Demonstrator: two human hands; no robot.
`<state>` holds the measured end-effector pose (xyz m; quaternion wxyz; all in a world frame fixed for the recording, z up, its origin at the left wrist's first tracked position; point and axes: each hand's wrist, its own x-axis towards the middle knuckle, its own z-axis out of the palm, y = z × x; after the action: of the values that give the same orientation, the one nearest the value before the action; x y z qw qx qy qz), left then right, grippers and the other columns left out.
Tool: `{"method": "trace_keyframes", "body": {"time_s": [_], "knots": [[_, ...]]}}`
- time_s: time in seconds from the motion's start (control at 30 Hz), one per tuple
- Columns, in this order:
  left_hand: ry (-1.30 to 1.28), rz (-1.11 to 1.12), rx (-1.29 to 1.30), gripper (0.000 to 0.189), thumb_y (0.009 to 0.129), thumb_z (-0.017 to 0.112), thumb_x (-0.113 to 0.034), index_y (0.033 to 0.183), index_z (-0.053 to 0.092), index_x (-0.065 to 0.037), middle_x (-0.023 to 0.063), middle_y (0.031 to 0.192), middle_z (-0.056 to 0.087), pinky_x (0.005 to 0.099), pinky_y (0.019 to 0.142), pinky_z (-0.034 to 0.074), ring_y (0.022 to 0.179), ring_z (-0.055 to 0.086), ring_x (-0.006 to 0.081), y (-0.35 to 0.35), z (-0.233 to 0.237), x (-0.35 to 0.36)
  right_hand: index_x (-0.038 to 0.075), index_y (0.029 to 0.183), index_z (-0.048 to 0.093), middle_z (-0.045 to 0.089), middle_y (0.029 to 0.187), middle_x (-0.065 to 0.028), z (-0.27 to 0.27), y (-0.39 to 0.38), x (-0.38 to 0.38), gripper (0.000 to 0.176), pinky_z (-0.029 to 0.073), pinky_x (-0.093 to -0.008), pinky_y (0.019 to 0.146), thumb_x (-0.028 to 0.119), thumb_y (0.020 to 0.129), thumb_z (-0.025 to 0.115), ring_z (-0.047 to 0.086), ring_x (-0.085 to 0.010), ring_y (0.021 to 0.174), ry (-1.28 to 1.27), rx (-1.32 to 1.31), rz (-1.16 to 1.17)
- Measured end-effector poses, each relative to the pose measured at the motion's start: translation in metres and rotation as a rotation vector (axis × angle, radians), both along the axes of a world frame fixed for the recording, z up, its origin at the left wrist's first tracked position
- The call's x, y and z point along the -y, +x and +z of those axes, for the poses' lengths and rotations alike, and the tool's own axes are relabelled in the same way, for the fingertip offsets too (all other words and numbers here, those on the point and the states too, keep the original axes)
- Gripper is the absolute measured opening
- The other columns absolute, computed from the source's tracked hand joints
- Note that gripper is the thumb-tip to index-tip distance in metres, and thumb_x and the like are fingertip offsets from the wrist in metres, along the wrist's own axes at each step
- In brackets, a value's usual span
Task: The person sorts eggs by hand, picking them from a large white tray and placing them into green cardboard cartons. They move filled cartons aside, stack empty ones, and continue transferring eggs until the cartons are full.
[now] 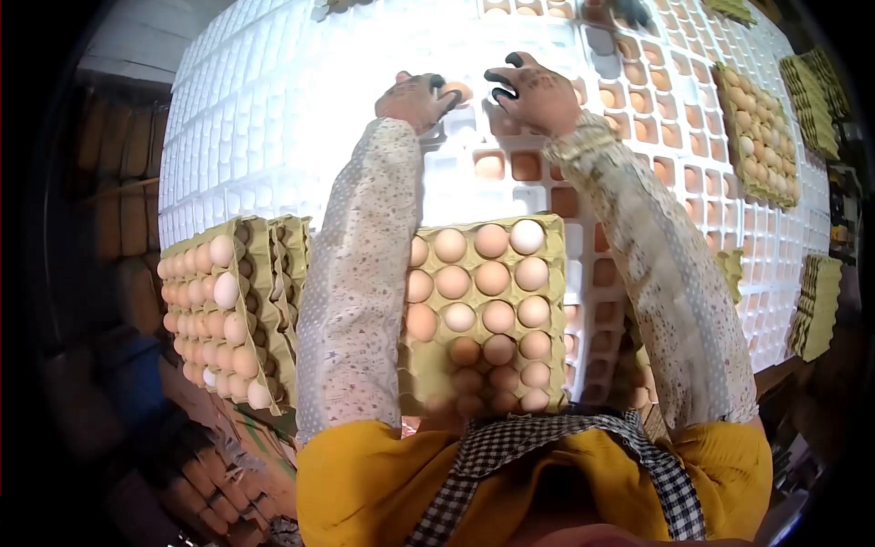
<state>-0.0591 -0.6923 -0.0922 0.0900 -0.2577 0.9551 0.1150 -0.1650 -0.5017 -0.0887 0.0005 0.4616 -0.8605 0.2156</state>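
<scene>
My left hand [412,100] is stretched out over the white moulded trays, its fingers and thumb closed round a brown egg [455,90]. Just to the right, my right hand [540,97] hovers above the same trays with fingers spread and curved, and no egg shows in it. Below the hands, a brown egg [489,165] sits in a white tray cell. Close to my body lies a yellowish pulp egg carton [558,273] with rows of brown and paler eggs; its lower left cells look bare, and my left sleeve hides its left edge.
Stacked pulp cartons of eggs [205,310] stand at the left edge. Another filled carton [758,137] rests on the right, with bare cartons [814,305] beyond. White trays [223,137] cover the table; strong light washes out the middle. A dark glove [629,13] shows at the top.
</scene>
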Motion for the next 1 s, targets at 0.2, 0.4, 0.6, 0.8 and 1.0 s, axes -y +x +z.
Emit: {"method": "trace_keyframes", "body": {"time_s": [0.2, 0.4, 0.6, 0.8, 1.0], "knots": [[0.650, 0.287, -0.657, 0.025, 0.089, 0.059, -0.015, 0.109, 0.069, -0.004, 0.0089, 0.088, 0.070, 0.0285, 0.077, 0.052, 0.078, 0.065, 0.0181, 0.020, -0.033, 0.060, 0.020, 0.133, 0.054, 0.054, 0.124, -0.0106, -0.009, 0.036, 0.037, 0.051, 0.052, -0.0415, 0.087, 0.025, 0.084, 0.069, 0.061, -0.0291, 0.107, -0.168, 0.005, 0.153], [0.498, 0.330, -1.003, 0.025, 0.090, 0.056, -0.011, 0.113, 0.067, -0.008, 0.0112, 0.102, 0.066, 0.0353, 0.086, 0.050, 0.093, 0.063, 0.0247, 0.014, -0.034, 0.075, 0.016, 0.134, 0.052, 0.051, 0.133, -0.0109, -0.049, 0.047, 0.038, 0.056, 0.037, -0.0502, 0.105, 0.032, 0.083, 0.070, 0.047, -0.0331, 0.123, -0.104, -0.161, 0.255], [0.056, 0.111, -0.870, 0.036, 0.087, 0.050, -0.003, 0.118, 0.066, -0.010, 0.0144, 0.108, 0.066, 0.0377, 0.094, 0.048, 0.102, 0.063, 0.0289, 0.020, -0.040, 0.072, 0.010, 0.128, 0.058, 0.059, 0.124, -0.0158, 0.034, 0.032, -0.051, 0.049, 0.042, -0.0407, 0.101, 0.019, 0.081, 0.069, 0.056, -0.0322, 0.115, -0.480, 0.178, 0.041], [0.528, 0.084, -0.961, 0.028, 0.092, 0.057, -0.009, 0.117, 0.065, 0.002, 0.0079, 0.108, 0.069, 0.0247, 0.086, 0.049, 0.093, 0.063, 0.0132, 0.043, 0.046, 0.050, -0.003, 0.125, 0.058, 0.063, 0.122, -0.0102, 0.065, 0.026, -0.234, 0.034, 0.046, -0.0291, 0.097, 0.003, 0.092, 0.058, 0.058, -0.0161, 0.112, -0.511, 0.449, -0.363], [0.366, -0.141, -0.406, 0.036, 0.085, 0.065, -0.029, 0.117, 0.067, -0.012, 0.0101, 0.106, 0.068, 0.0332, 0.085, 0.051, 0.095, 0.065, 0.0209, 0.047, 0.074, -0.042, -0.004, 0.121, 0.061, 0.067, 0.115, -0.0110, 0.053, 0.078, -0.380, 0.031, 0.046, -0.0289, 0.095, 0.005, 0.091, 0.056, 0.061, -0.0170, 0.107, -0.464, 0.569, -0.526]]}}
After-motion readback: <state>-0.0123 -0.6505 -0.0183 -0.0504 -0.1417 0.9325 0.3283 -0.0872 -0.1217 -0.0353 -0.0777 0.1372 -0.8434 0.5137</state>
